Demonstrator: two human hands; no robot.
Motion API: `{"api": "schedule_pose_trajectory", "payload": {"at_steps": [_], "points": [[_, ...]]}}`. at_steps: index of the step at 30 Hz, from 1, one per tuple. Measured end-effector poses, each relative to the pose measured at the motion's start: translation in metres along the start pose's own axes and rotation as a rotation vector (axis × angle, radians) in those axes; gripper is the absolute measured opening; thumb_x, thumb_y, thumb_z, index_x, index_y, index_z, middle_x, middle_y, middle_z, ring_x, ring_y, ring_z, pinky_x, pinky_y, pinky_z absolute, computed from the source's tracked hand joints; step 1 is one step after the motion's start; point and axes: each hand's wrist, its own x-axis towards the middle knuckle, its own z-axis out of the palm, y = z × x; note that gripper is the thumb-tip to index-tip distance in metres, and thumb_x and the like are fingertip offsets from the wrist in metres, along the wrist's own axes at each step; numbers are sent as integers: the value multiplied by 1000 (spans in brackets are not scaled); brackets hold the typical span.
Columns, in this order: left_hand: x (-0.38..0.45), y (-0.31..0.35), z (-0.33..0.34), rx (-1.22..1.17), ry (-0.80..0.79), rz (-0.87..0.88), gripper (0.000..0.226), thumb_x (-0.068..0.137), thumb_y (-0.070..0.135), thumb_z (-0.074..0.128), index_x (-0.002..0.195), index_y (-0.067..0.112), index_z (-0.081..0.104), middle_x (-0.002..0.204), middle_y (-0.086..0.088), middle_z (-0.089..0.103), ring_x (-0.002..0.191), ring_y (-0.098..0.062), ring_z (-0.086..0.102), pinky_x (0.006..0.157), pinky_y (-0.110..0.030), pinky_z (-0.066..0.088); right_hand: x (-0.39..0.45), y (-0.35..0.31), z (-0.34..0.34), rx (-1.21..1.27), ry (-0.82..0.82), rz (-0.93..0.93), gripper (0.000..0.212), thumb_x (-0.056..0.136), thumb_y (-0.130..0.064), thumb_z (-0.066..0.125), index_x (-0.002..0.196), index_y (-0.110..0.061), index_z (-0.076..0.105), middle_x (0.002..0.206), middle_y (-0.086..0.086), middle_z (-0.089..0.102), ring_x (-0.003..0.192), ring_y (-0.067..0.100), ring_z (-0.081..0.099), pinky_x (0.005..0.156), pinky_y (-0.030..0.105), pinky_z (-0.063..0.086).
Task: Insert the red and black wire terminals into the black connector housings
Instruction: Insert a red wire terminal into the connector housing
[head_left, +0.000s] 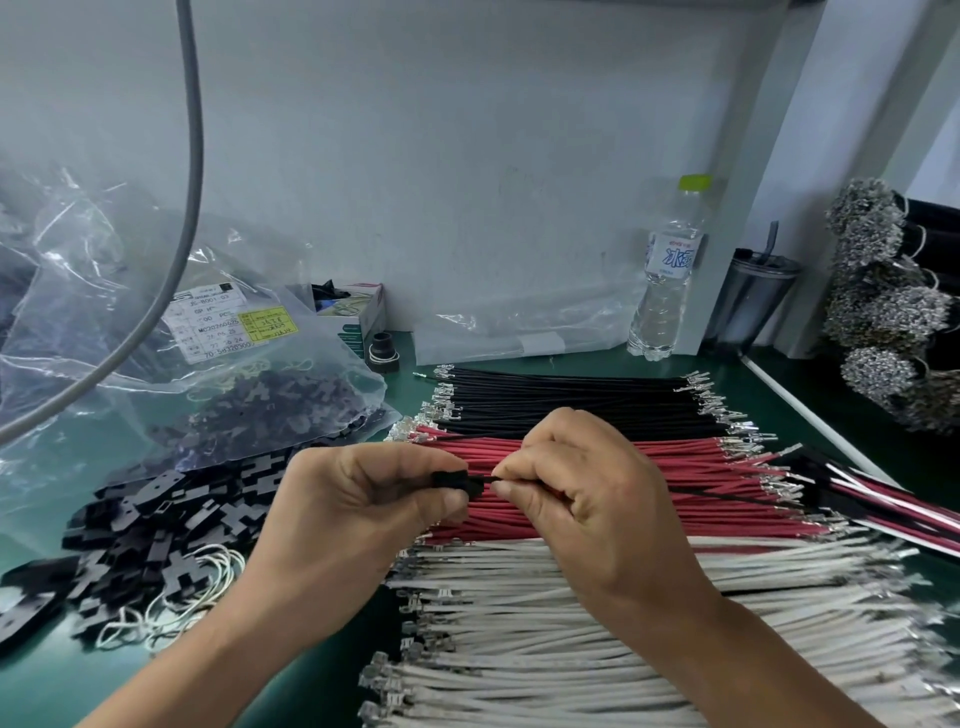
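Head view: left hand (358, 499) pinches small black plastic connector housing (451, 479); right hand (566, 478), immediately right, pinches thin black wire (727, 496) lying level, pointing into it.

Green bench mat (322, 670) showing beneath three wire rows: black wires (571, 400), red wires (675, 499), white wires (571, 623), all ending in silver terminals (441, 405). Black connector housing (451, 480) lying between the fingers. Black housings (156, 535) piling at left. Clear bag (130, 312) carrying a white label (213, 325) with a yellow sticker (270, 322). Bottle (667, 270) wearing a lime-green cap (695, 182), possibly blue lettering.
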Motion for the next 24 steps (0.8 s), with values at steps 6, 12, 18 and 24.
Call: {"api": "schedule_pose_trajectory", "payload": {"at_steps": [6, 12, 18, 24], "points": [[8, 2, 2, 36, 98, 43, 22, 70, 23, 81, 91, 32, 82, 80, -3, 80, 69, -17, 75, 66, -19, 59, 7, 1, -6, -292, 147, -115, 8, 87, -22, 78, 92, -16, 76, 89, -5, 61, 84, 15, 52, 67, 27, 44], [7, -1, 2, -49, 180, -12, 28, 73, 2, 82, 92, 22, 84, 75, -14, 75, 58, -16, 67, 59, -17, 55, 0, -6, 9, -196, -264, 12, 11, 84, -43, 75, 87, -32, 76, 84, -17, 61, 82, 6, 50, 66, 26, 41], [9, -1, -2, -54, 208, -31, 21, 74, 9, 83, 89, 24, 83, 78, -10, 79, 64, -17, 73, 64, -18, 58, 0, -4, 6, -177, -290, 73, 7, 85, -38, 74, 83, -32, 71, 83, -20, 62, 84, 1, 54, 70, 24, 47], [11, 1, -4, -131, 246, -72, 22, 68, 18, 84, 90, 23, 83, 81, -10, 79, 68, -18, 74, 60, -18, 56, 3, 2, 0, 96, -236, 311, 14, 81, -28, 83, 90, -35, 77, 86, -22, 67, 84, -1, 64, 74, 20, 51]]}}
